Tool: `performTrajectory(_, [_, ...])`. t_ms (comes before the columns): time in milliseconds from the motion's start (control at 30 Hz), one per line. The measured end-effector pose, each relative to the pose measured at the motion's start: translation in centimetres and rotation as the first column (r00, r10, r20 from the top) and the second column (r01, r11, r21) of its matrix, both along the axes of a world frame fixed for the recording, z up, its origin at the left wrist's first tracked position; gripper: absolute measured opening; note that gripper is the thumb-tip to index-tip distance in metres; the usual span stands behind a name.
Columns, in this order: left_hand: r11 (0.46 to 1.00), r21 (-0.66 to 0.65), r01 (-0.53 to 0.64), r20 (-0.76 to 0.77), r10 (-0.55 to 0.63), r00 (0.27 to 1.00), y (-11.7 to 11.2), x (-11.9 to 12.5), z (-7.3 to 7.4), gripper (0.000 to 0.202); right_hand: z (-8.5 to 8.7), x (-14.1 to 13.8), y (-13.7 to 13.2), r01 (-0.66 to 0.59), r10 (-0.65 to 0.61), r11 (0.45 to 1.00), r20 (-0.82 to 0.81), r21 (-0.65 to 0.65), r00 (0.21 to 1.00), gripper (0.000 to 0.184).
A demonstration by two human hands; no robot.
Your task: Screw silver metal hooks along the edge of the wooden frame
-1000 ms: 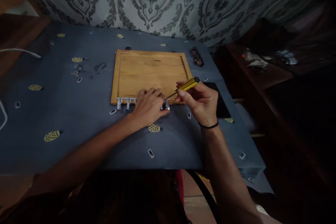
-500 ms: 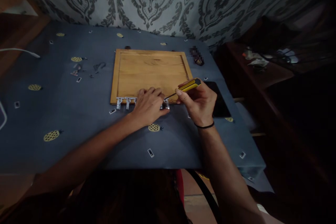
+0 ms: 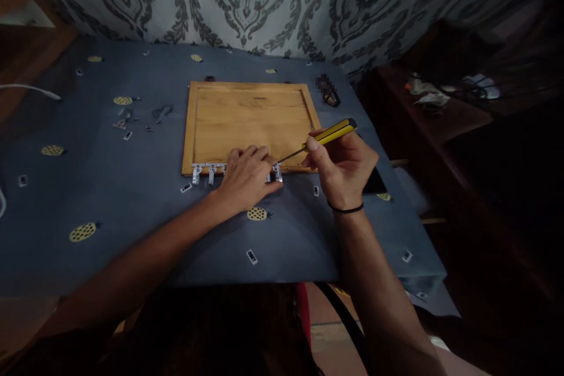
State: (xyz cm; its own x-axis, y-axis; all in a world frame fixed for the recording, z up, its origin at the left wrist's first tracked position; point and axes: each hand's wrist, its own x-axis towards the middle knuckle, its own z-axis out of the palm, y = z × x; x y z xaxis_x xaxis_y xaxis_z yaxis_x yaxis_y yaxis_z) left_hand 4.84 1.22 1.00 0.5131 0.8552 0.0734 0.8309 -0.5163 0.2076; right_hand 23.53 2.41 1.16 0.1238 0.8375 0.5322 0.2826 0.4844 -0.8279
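A framed wooden board (image 3: 251, 117) lies flat, with a row of silver metal hooks (image 3: 211, 173) along its near edge. My left hand (image 3: 247, 179) bends over that edge, covering the middle hooks. Its fingers are on the wood and its thumb is below the hooks near the right end, closed around that part. In my right hand (image 3: 346, 167) is a screwdriver (image 3: 335, 131) with a yellow and black handle, gripped between thumb and fingers. It slants down to the left, its tip at the top of the rightmost hook (image 3: 277, 173).
Loose screws and small metal parts (image 3: 126, 117) lie on the blue pineapple-print tablecloth (image 3: 145, 200), left of the board. A dark flat tablet-like object (image 3: 375, 183) sits partly behind my right hand. Dark eyeglasses (image 3: 330, 97) are at the back right, a white cable (image 3: 35, 88) at far left.
My right hand and the screwdriver handle have shifted right and slightly up, and more of the handle shows. The tip stays at the right-end hook. My left hand keeps its place on the board.
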Motion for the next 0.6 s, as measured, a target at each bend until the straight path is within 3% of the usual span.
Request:
performTrajectory(267, [1.0,-0.008,0.002,0.0,-0.002,1.0,-0.05,0.03,0.13,0.036,-0.33,0.14,0.2,-0.001,0.003,1.0,0.05,-0.031,0.999,0.038])
performTrajectory(600, [1.0,0.003,-0.002,0.013,0.002,1.0,-0.08,0.01,0.11,0.034,-0.4,-0.34,0.22,-0.018,0.018,0.996,-0.009,-0.092,1.0,0.046])
